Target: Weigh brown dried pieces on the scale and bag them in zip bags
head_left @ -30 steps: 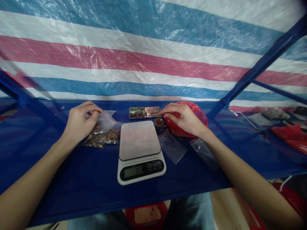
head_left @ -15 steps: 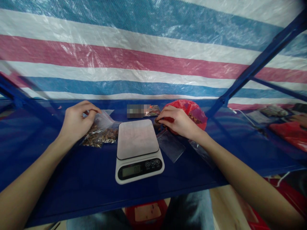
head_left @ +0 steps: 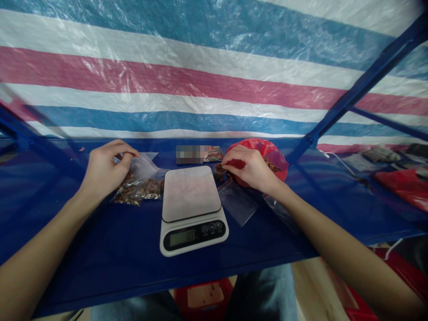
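Observation:
My left hand (head_left: 109,165) pinches the top of a clear zip bag (head_left: 142,174) filled with brown, nut-like pieces. Right of that bag stands a white kitchen scale (head_left: 192,196), its platform bare and its display showing what looks like 0.0. Beyond the scale's right side, my right hand (head_left: 245,165) has thumb and fingers drawn together at the rim of a small cup (head_left: 219,170) with brown bits in it. What the fingertips hold, if anything, is too small to tell. Behind this hand sits a red plastic bag (head_left: 281,160) of similar brown pieces, partly covered.
A flat clear bag (head_left: 239,203) lies beside the scale, and another clear bag (head_left: 279,209) is under my right forearm. A printed packet (head_left: 212,154) rests behind the scale. Blue metal posts (head_left: 354,91) flank the blue tabletop (head_left: 133,258). More bags (head_left: 381,154) are at far right.
My right fingertips have lifted slightly and shifted right from over the cup to its edge, so more of its contents shows. My left hand keeps its pinch on the zip bag.

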Demonstrator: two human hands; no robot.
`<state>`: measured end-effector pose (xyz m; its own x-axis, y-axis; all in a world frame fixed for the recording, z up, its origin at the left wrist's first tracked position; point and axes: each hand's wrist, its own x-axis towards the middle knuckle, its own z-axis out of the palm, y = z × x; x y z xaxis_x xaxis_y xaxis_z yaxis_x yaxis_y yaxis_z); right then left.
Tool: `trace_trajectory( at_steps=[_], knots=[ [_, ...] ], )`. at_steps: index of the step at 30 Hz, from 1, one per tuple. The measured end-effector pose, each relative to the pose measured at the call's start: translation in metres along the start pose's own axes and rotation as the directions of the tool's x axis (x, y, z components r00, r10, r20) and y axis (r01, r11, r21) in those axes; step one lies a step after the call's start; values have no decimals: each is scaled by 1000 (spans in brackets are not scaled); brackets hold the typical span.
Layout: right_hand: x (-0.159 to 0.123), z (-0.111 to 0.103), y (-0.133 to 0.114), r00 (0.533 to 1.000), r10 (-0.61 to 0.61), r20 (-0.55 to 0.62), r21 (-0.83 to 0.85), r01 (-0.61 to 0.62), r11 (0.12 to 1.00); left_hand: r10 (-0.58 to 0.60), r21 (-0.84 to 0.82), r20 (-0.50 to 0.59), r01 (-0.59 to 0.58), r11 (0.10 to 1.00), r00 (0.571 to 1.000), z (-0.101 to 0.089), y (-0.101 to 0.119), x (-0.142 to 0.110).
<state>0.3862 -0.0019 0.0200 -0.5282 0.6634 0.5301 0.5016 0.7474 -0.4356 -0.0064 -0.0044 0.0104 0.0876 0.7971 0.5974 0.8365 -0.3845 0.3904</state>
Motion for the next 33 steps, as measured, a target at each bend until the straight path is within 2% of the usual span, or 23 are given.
trace_trajectory(
  at_steps=[4,7,9,12,16,19,27,30,33],
  knots=[
    [1,-7,1,1000,-29,9,-9,29,1000,-9,-8,-4,9,1000,1000,0,1,-1],
    [0,-20,7,999,20,35,2,-20,1000,-3,-5,-2,3,1000,1000,0,1,-1],
    [-1,-27,13,988,63,139,4,-64,998,3,-2,3,-3,1000,1000,-1,1,-1],
    [-3,-29,20,942,92,323,-39,-84,996,-12,-1,8,12,1000,1000,-1,1,-1],
    [-5,-22,21,913,39,406,-92,-2,996,-25,2,10,25,1000,1000,-1,0,-1],
    [-6,-16,20,908,13,418,-140,51,989,-32,4,9,32,999,999,0,-1,-1],
    [-7,-12,14,921,1,390,-136,57,989,-26,2,0,26,1000,1000,1,-1,0],
    [-3,-24,11,948,-12,318,-63,33,997,-18,-3,-3,18,1000,1000,0,0,-1],
    [-1,-47,17,980,26,195,-48,-17,999,-17,-13,-5,17,1000,1000,0,0,0]
  ],
)
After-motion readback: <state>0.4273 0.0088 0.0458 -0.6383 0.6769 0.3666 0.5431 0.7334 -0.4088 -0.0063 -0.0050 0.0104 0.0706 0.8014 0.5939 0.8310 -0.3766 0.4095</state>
